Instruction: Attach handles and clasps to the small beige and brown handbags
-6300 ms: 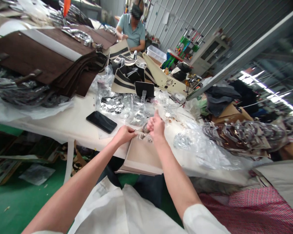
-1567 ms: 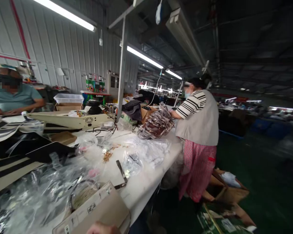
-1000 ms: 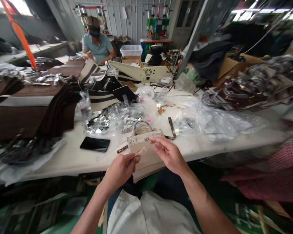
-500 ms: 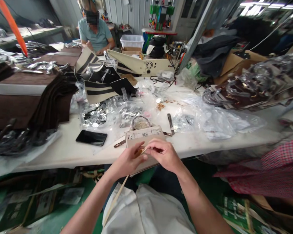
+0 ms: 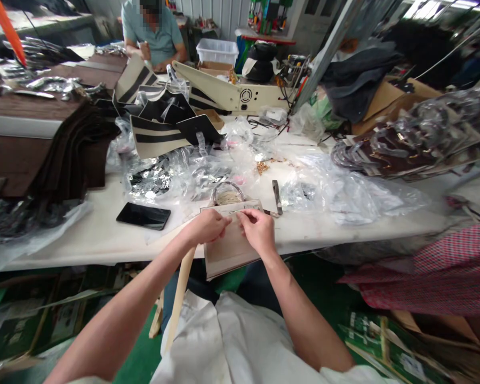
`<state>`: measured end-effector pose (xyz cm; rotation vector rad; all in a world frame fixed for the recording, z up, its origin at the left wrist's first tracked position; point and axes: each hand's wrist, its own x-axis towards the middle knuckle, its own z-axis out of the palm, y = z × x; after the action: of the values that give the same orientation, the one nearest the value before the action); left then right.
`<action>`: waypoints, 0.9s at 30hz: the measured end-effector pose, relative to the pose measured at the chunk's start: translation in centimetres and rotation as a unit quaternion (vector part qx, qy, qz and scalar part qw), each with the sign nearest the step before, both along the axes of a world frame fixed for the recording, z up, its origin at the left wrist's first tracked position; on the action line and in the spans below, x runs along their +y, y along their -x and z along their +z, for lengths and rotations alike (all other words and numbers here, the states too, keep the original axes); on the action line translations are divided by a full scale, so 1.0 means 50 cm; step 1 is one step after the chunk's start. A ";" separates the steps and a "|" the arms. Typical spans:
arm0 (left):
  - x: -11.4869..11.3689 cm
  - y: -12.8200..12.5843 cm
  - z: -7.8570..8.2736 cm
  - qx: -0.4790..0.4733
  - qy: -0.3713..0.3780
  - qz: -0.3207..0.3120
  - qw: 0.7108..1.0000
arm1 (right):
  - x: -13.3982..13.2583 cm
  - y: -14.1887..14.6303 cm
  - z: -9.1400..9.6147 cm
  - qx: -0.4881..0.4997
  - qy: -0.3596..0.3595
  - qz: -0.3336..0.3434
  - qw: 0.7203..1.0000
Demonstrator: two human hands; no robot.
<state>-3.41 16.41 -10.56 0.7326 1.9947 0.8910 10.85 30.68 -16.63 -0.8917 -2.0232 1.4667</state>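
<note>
A beige bag panel (image 5: pixel 228 248) leans on the table's front edge and slants down towards my lap. Behind its top edge stands a rounded handle (image 5: pixel 227 186) wrapped in clear film. My left hand (image 5: pixel 210 226), fingers curled, is over the panel's upper left; a long cream tape strip (image 5: pixel 183 290) hangs from it down to my apron. Close beside it, my right hand (image 5: pixel 258 229) pinches thumb and fingertips together at the panel's upper edge. Whatever lies between those fingertips is too small to make out. A short dark strap (image 5: pixel 277 197) lies right of the panel.
Left of the panel lies a black phone (image 5: pixel 143 216). Stacked brown panels (image 5: pixel 44 144) fill the table's left side. Plastic bags (image 5: pixel 352 192) spread to the right, near film-wrapped bags (image 5: pixel 420 133). Across the table sits a person (image 5: pixel 156 42), behind striped pieces (image 5: pixel 160 136).
Both hands have moved up to the panel's upper edge. My left hand has turned knuckles-up and drawn in its fingers. The strip now hangs wider in view, and the camera has tilted down.
</note>
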 end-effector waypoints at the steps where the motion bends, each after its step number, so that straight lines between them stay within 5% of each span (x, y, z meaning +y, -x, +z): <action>1: 0.014 0.022 0.009 -0.006 0.032 -0.025 0.999 | 0.002 0.010 -0.007 0.003 0.000 -0.009 1.000; 5: 0.053 0.078 0.034 0.008 0.137 -0.108 0.985 | 0.011 0.035 -0.027 0.009 -0.072 -0.021 0.997; 21: 0.073 0.074 0.035 0.015 0.181 -0.122 0.976 | 0.001 0.039 0.007 -0.071 -0.267 -0.022 0.961; 27: 0.043 0.084 0.011 -0.015 0.128 -0.151 0.980 | 0.009 0.040 -0.004 -0.014 -0.245 0.089 0.965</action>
<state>-7.61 18.54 -10.00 0.8395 1.8622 0.4539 8.84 31.14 -16.81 -0.5363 -2.3844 0.9585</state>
